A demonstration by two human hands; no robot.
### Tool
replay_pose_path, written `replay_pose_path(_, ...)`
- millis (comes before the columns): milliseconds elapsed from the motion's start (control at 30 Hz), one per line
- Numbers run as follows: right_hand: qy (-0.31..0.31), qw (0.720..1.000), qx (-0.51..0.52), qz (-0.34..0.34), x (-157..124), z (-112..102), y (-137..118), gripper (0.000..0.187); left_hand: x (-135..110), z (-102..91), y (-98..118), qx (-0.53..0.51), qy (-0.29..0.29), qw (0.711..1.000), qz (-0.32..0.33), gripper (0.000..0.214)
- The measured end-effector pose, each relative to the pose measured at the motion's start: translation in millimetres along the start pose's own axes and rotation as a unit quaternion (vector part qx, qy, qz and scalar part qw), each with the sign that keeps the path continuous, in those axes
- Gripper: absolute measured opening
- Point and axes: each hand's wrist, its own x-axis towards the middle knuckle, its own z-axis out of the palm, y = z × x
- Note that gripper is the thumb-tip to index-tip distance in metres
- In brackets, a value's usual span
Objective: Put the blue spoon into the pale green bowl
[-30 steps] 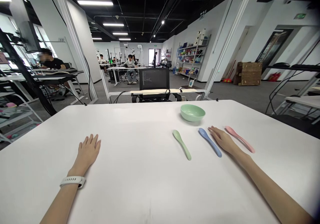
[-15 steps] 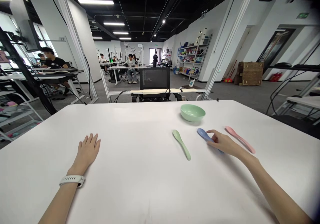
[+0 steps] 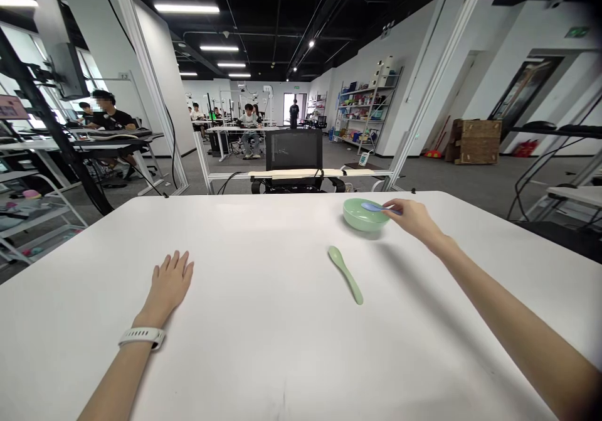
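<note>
My right hand (image 3: 414, 218) is closed on the handle of a blue spoon (image 3: 374, 207), whose head hangs over the green bowl (image 3: 364, 214) at the far right of the white table (image 3: 263, 346). A green spoon (image 3: 346, 274) lies flat nearer me, left of my right forearm. The pink spoon is hidden, probably behind my right arm. My left hand (image 3: 170, 282) rests flat on the table with fingers stretched out, holding nothing; a white watch (image 3: 141, 336) is on its wrist.
A black chair (image 3: 294, 157) stands behind the table's far edge between white frame posts. Desks with seated people lie beyond, at left and centre. Shelving (image 3: 364, 110) and a cardboard box (image 3: 473, 140) stand at the back right.
My right hand closed on the blue spoon, lifted it off the table and carried it forward over the green bowl. The pink spoon went out of sight. My left hand stayed put.
</note>
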Motion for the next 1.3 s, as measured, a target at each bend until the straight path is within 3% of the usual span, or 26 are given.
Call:
replay_pose_path(133, -0.036, 0.996, -0.08, 0.033, 19, 21, -12, 0.025, -1, 0.1, 1, 0.004, 0.008, 1.0, 0.005, 0.072)
replay_pose_path(367, -0.072, 0.985, -0.15, 0.053, 21, 40, -19, 0.034, -2, -0.4, 1, 0.011, 0.012, 1.0, 0.009, 0.072)
replay_pose_path(433, -0.051, 0.988, -0.14, 0.046, 16, 38, -14, 0.04, -2, -1.0, 2, 0.012, 0.009, 1.0, 0.006, 0.071)
replay_pose_path(533, 0.029, 0.995, -0.091, 0.019, 2, 32, 3, 0.049, -2, -2.6, 2, 0.012, -0.004, 1.0, 0.002, 0.071)
replay_pose_path(667, 0.093, 0.995, -0.033, 0.002, -35, 30, 36, 0.056, -2, -4.7, 4, 0.011, -0.01, 1.0, -0.002, 0.071)
replay_pose_path(800, 0.038, 0.999, -0.014, -0.004, -81, 46, 66, 0.057, -2, -4.4, 5, 0.004, -0.018, 1.0, -0.007, 0.074)
replay_pose_path(933, -0.054, 0.998, -0.015, 0.015, -111, 62, 75, 0.06, -1, -2.4, 3, -0.001, -0.006, 1.0, -0.004, 0.074)
replay_pose_path(1133, -0.103, 0.994, -0.009, 0.022, -114, 61, 70, 0.062, -1, -1.7, 1, 0.006, -0.007, 1.0, -0.004, 0.074)
replay_pose_path(1300, -0.039, 0.999, -0.001, 0.024, -99, 50, 73, 0.062, -1, -1.2, 2, 0.002, 0.007, 1.0, 0.004, 0.072)
